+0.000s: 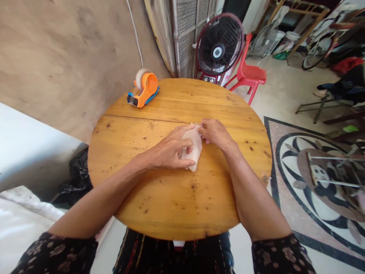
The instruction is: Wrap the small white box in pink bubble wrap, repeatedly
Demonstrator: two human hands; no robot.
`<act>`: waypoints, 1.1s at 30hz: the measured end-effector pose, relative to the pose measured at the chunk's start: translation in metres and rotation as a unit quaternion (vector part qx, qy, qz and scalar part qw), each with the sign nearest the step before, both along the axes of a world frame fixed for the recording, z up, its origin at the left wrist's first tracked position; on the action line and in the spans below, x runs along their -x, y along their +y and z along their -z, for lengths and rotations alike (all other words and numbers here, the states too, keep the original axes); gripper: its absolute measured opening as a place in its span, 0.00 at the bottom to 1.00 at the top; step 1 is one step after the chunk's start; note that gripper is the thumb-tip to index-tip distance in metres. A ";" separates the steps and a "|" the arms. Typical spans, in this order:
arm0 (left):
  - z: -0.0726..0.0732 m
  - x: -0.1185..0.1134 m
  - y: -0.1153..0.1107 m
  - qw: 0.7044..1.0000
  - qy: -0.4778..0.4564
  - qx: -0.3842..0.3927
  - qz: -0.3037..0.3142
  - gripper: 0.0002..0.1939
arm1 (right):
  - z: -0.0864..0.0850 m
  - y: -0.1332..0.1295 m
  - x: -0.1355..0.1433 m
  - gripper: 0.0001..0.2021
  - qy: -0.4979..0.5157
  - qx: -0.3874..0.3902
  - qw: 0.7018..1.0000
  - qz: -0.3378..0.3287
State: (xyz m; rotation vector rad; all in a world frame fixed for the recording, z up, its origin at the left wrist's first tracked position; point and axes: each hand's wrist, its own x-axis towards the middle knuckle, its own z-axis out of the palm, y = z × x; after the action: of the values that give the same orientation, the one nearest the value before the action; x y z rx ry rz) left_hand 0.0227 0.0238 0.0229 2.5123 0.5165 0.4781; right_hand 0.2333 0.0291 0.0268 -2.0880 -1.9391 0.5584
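The pale packet [196, 146] is spanned by the wide-spread left hand [171, 149]. Its far end is pinched by the right hand [214, 132].

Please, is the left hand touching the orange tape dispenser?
Apart. The head view shows a stretch of wooden table between the left hand, which lies over the pale packet, and the orange tape dispenser.

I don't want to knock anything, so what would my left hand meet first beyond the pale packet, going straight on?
Most likely your right hand, by the far end of the pale packet, though depth is unclear.
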 end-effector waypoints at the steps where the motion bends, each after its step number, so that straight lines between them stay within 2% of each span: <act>1: 0.000 0.000 0.000 1.000 -0.004 -0.021 0.000 0.12 | -0.001 0.000 0.001 0.05 -0.008 0.001 1.000 0.002; 4: 0.002 0.001 0.000 0.998 -0.019 -0.063 -0.002 0.12 | 0.000 0.000 0.003 0.06 -0.035 0.000 0.999 0.018; 9: 0.002 0.000 -0.001 0.995 -0.045 -0.090 0.020 0.15 | 0.005 0.003 0.005 0.09 -0.081 -0.006 0.996 0.033; 14: -0.001 0.001 -0.002 0.996 0.023 -0.078 0.024 0.14 | 0.006 0.003 0.008 0.10 -0.126 -0.014 0.991 0.046; 28: -0.006 0.003 -0.006 0.993 0.080 -0.087 -0.025 0.16 | 0.012 0.003 0.007 0.09 -0.141 -0.044 0.988 0.047; 33: -0.006 0.004 -0.007 0.990 0.102 -0.063 -0.069 0.22 | 0.012 0.002 0.007 0.10 -0.132 -0.051 0.989 0.050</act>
State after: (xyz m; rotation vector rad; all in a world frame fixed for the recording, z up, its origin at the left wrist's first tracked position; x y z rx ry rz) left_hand 0.0189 0.0169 0.0288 2.6737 0.7643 0.3128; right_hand 0.2260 0.0313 0.0144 -2.2726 -1.9356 0.1641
